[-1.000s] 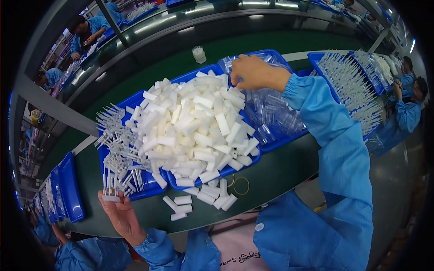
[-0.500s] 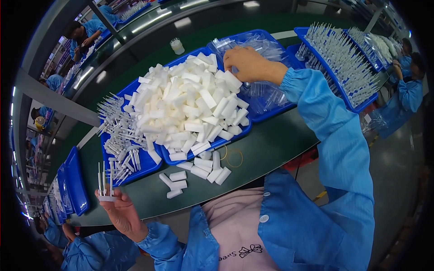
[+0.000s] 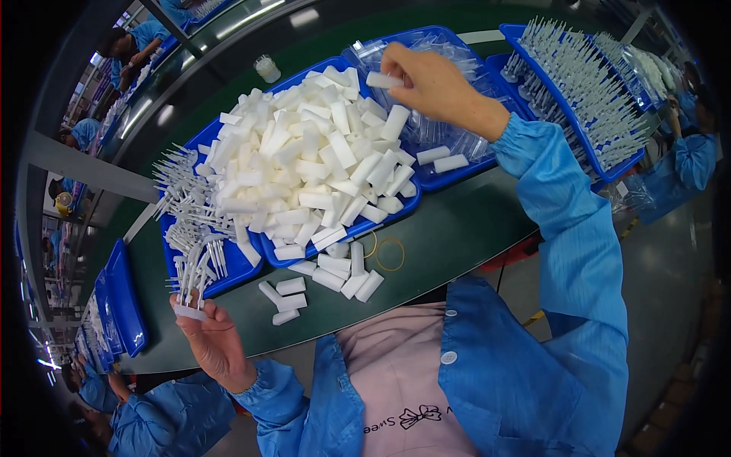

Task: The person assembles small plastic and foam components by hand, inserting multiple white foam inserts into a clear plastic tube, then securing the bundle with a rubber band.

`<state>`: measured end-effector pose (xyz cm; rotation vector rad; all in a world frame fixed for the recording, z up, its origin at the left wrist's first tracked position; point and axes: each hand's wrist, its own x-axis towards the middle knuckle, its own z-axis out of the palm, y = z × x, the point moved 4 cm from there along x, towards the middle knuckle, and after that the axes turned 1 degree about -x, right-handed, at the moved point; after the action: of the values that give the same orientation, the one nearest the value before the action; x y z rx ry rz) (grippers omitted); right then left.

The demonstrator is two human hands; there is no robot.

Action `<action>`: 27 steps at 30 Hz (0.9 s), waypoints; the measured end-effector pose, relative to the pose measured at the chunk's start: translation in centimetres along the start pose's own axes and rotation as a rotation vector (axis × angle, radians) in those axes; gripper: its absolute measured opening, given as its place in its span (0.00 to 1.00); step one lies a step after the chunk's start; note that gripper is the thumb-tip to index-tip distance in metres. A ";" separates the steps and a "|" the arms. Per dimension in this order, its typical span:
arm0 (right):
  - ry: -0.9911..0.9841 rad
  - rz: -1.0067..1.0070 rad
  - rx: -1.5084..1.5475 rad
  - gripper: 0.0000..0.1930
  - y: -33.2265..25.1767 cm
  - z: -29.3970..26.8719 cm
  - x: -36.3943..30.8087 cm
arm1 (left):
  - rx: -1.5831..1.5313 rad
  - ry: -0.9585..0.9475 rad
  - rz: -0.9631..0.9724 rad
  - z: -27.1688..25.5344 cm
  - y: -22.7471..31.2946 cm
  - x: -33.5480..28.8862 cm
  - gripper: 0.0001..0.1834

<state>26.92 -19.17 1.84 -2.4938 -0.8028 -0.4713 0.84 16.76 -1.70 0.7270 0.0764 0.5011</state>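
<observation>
White block [image 3: 381,80] now visible in right hand [image 3: 435,85], pronged disc [image 3: 189,312] still in left hand [image 3: 216,344], each grip pinched

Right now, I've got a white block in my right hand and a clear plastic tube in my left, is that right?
Not quite: your left hand holds a pale round base with upright rods, not a clear tube, as the head view shows. Your right hand does hold a white block.
</observation>
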 end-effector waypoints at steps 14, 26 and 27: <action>-0.287 0.150 0.742 0.15 -8.1 -4.3 -13.7 | 0.761 -0.499 -0.248 9.1 -6.6 -3.6 0.08; -0.206 0.520 1.359 0.11 -7.2 -0.9 -16.9 | 0.395 -0.550 -0.562 10.5 -10.9 -4.7 0.10; -0.208 0.523 1.360 0.11 -7.2 -0.6 -16.8 | 0.402 -0.568 -0.567 10.3 -11.1 -4.6 0.10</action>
<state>9.46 -21.98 -2.85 -1.3388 -0.2823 0.4299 3.82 1.18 -1.67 1.1678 -0.1519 -0.2832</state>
